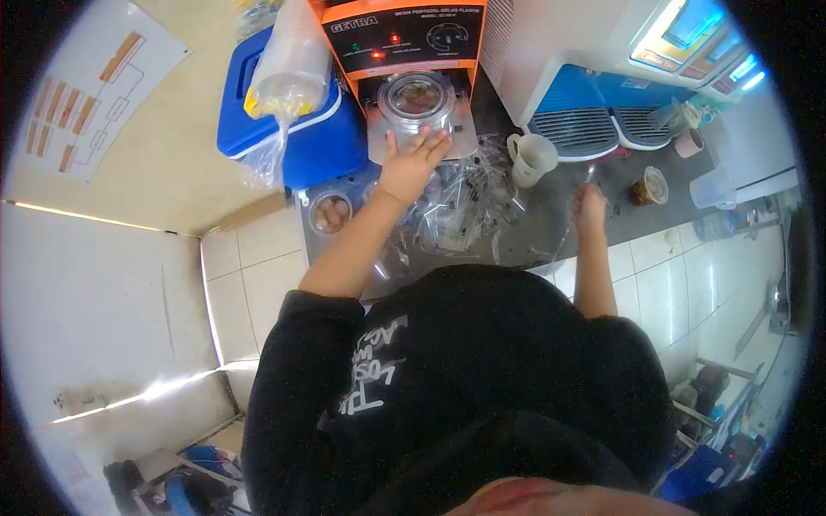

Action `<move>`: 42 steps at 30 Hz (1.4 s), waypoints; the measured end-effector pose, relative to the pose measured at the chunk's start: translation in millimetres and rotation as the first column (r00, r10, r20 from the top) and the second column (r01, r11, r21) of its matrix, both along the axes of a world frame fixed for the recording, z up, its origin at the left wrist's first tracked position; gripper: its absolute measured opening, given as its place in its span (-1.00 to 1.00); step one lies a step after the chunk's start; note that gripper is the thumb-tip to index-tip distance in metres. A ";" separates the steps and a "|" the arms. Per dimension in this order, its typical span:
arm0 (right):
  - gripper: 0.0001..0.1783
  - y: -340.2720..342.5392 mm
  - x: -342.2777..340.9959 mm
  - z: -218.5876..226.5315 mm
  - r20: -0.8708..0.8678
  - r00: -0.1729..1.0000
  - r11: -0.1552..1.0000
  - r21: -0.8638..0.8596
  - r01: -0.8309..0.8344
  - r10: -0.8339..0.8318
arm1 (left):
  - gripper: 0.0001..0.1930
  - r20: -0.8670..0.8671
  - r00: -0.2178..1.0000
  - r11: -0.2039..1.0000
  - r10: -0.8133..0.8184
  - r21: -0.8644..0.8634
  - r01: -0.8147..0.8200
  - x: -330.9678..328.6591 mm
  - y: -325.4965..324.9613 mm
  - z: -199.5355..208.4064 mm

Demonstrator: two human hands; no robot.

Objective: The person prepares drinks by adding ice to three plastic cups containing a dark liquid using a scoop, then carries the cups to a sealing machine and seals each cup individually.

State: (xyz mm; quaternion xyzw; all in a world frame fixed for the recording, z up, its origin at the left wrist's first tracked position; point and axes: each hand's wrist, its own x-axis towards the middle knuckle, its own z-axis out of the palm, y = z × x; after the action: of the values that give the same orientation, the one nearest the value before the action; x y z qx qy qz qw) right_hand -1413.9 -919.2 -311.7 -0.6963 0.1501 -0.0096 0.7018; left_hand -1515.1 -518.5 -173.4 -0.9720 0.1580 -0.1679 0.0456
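Note:
My left hand (411,168) reaches up with its fingers spread against the front of the round metal cup holder (419,96) of an orange-and-black cup sealing machine (404,39). A cup with brown contents sits in the holder, its top showing inside the ring. My right hand (589,206) is closed over the counter, with a thin strip of clear plastic film (565,239) trailing below it. To its right stands a lidded plastic cup (650,187) with brown contents. A white pitcher (533,160) stands between my hands, farther back.
A heap of clear plastic scraps (465,202) covers the counter before the machine. At left are a tub of brown round pieces (330,213) and a blue cooler box (297,146) bearing a bag of plastic cups (292,64). A drink dispenser (594,112) stands at back right.

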 end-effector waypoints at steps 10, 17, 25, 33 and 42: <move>-0.85 103.4 -116.5 167.4 0.468 0.543 0.715 -0.390 -0.581 0.697 | -0.56 0.104 0.995 1.000 -0.007 -0.006 0.008 -1.5 -0.7 -4.5; -0.69 75.6 -124.4 102.4 -0.347 0.154 -0.037 -0.486 -0.873 0.925 | -0.58 0.207 0.978 0.995 -0.032 -0.089 0.051 -1.2 2.2 -9.5; -0.56 170.4 -73.5 56.3 -0.421 0.724 0.120 -0.816 -0.566 0.547 | -0.56 0.111 0.993 0.990 -0.038 -0.129 0.052 -4.7 2.4 -2.1; -0.52 146.9 -79.5 65.0 -0.427 0.771 0.468 -0.620 -0.630 0.472 | -0.56 0.050 0.997 0.968 -0.067 -0.239 0.077 -3.9 0.9 -1.9; -0.71 95.8 -91.0 182.1 -0.472 0.728 0.814 -0.036 -0.579 0.497 | -0.59 0.154 0.987 0.967 -0.044 -0.242 0.080 -1.4 2.8 -7.6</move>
State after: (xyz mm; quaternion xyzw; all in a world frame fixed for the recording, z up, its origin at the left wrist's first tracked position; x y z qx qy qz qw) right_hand -1504.9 -823.4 -129.7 -0.7538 0.0945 0.3394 0.5548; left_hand -1516.4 -515.7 -181.0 -0.9496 0.1624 -0.2589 -0.0696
